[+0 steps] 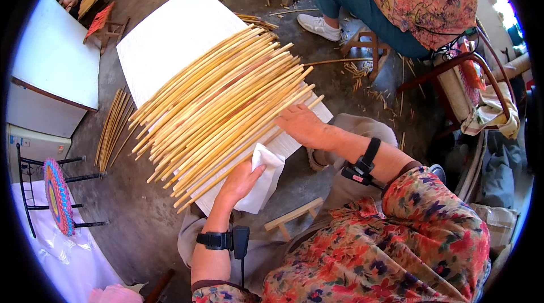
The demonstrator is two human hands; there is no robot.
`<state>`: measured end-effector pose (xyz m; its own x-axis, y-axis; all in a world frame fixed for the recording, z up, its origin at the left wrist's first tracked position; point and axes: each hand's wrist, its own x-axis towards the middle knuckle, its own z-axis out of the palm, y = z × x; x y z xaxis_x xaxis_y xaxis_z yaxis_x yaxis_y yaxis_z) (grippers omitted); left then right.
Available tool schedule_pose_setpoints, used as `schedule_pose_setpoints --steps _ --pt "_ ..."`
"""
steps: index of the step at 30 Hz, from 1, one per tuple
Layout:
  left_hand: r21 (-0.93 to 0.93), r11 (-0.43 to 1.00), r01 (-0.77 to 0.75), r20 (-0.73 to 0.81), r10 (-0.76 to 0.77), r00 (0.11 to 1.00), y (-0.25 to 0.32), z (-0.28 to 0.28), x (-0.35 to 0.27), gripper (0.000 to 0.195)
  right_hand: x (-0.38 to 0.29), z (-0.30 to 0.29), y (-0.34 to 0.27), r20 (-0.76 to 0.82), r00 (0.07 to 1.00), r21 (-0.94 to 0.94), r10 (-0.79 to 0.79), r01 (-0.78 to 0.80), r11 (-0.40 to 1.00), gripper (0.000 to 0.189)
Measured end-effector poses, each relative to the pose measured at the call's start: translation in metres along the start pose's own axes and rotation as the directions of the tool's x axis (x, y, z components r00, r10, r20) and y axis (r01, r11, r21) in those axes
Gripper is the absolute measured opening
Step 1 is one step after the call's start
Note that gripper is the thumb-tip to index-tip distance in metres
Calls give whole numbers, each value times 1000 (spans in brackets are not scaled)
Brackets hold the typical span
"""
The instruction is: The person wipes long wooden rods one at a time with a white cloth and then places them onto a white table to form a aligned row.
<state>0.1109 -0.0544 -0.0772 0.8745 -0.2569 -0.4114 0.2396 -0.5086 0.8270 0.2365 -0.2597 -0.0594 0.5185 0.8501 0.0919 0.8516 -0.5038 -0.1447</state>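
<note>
Many peeled wooden sticks (221, 103) lie side by side across a white board (180, 33) in front of me. My left hand (241, 182) grips a folded white cloth (268, 163), its thumb on top, at the near edge of the row. The cloth hangs down past the board's edge. My right hand (302, 125) is palm down on the nearest sticks, close to their right ends. Its fingertips curl over them, and whether they grip a stick is hidden. Both wrists wear black straps with small devices.
A small wooden stool (294, 218) stands below the board. More sticks (112, 129) lie on the floor at left, near a chair with a colourful round seat (58, 197). Another person (425, 10) sits at upper right, above scattered offcuts (359, 73). A white-topped table (59, 48) stands far left.
</note>
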Motion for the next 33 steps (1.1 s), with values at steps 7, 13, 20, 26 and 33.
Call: schedule_pose_setpoints --steps 7,13,20,26,33 --pt "-37 999 22 1 -22 1000 7 -1 0 35 5 9 2 99 994 -64 49 -42 997 18" --pt "16 998 55 15 -56 998 5 -2 -1 37 1 13 13 -9 1000 14 29 -29 999 15" --pt "39 999 26 13 -26 1000 18 -5 -9 35 1 2 16 98 990 -21 97 -95 995 20" --pt "35 999 -6 2 5 1000 6 0 -8 35 0 -5 10 95 991 -69 92 -86 994 23" --pt "36 999 5 -9 -5 1000 5 3 -8 35 0 6 12 10 1000 -62 -4 4 998 22"
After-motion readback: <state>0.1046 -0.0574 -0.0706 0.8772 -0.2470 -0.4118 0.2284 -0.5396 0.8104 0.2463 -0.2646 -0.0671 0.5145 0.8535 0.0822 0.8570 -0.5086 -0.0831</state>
